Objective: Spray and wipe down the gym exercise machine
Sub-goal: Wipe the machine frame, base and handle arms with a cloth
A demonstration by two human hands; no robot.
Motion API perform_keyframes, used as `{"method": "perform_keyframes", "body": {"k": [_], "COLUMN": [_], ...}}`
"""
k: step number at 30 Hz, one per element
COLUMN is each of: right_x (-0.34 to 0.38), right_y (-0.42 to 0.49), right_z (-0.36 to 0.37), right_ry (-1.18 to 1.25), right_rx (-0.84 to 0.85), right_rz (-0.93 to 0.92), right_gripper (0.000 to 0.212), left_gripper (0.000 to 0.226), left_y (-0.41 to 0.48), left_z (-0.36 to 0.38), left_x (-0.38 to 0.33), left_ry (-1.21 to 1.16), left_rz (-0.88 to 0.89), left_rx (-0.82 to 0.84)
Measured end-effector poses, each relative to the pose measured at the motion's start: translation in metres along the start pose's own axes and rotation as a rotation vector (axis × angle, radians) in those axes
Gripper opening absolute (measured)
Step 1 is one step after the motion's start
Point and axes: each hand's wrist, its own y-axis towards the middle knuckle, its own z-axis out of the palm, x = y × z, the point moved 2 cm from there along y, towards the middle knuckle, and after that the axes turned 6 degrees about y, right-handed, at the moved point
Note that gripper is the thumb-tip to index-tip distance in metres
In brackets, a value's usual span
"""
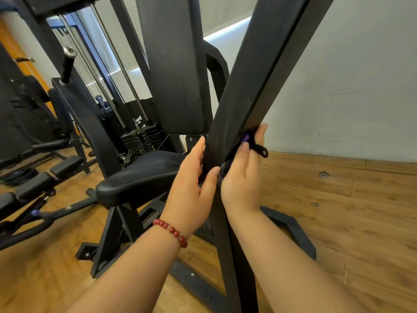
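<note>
1. While the machine's slanted beam [259, 75] rose toward 1 o'clock, the left hand [191, 177] gripped it, fingers clamped round it
2. At its 3 o'clock, the right hand [241, 177] pinched a dark cloth [255, 145] against the beam, fingers clamped on it

Head cam looks fwd/down — close on machine [248, 86].

Bright even daylight – wide-angle bending at edges – left side blurred.
</note>
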Motion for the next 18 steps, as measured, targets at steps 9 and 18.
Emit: {"method": "perform_keyframes", "body": {"k": [9,18], "right_x": [-0.027,-0.073], "right_y": [-0.018,-0.038], "right_z": [-0.018,-0.041], "right_ry": [-0.121,-0.185], "right_rx": [0.188,0.282], "right_rz": [-0.053,0.042], "right_gripper": [0.057,0.072], "left_gripper": [0.068,0.077], "left_y": [-0.007,-0.022], "left_z": [0.007,0.018], "left_x": [0.01,0.027], "left_ry": [-0.021,-0.051], "left_rz": [-0.028,-0.109], "left_rx": [0.012,0.101]}}
